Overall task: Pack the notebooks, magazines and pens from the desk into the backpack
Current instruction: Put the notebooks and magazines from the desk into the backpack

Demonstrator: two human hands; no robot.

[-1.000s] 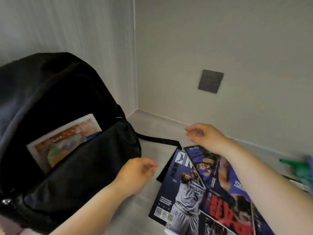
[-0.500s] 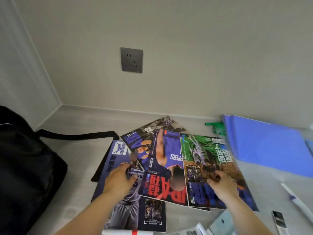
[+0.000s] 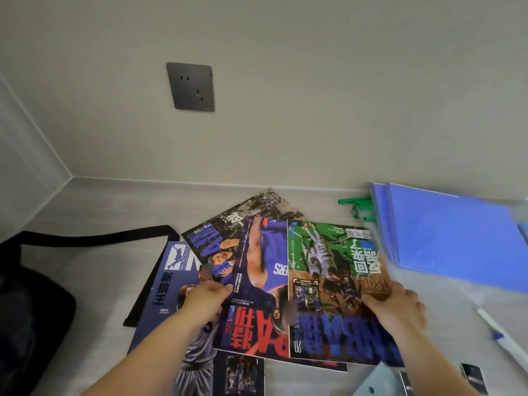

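Several basketball magazines lie fanned out on the grey desk (image 3: pixel 94 270). My left hand (image 3: pixel 207 298) pinches the left edge of the magazine with the blue-jersey cover (image 3: pixel 257 284). My right hand (image 3: pixel 397 305) grips the right edge of the green-court magazine (image 3: pixel 328 270), which lies on top. A dark blue magazine (image 3: pixel 168 284) sits lowest at the left, and a darker one (image 3: pixel 228 224) lies behind. The black backpack (image 3: pixel 31 318) stands at the left edge, its strap (image 3: pixel 94 240) trailing across the desk. Green pens (image 3: pixel 357 207) lie at the back, and a white pen (image 3: pixel 503 335) is at the right.
Blue notebooks or folders (image 3: pixel 451 238) are stacked at the right, partly over a clear plastic sleeve. A grey wall socket (image 3: pixel 191 87) is on the wall behind. A small dark card (image 3: pixel 473 375) and a pale blue sheet (image 3: pixel 377 381) lie near the front edge.
The view swung right from the backpack to the magazines. Both hands came down from mid-air onto the fanned pile and now hold the edges of the top two magazines.
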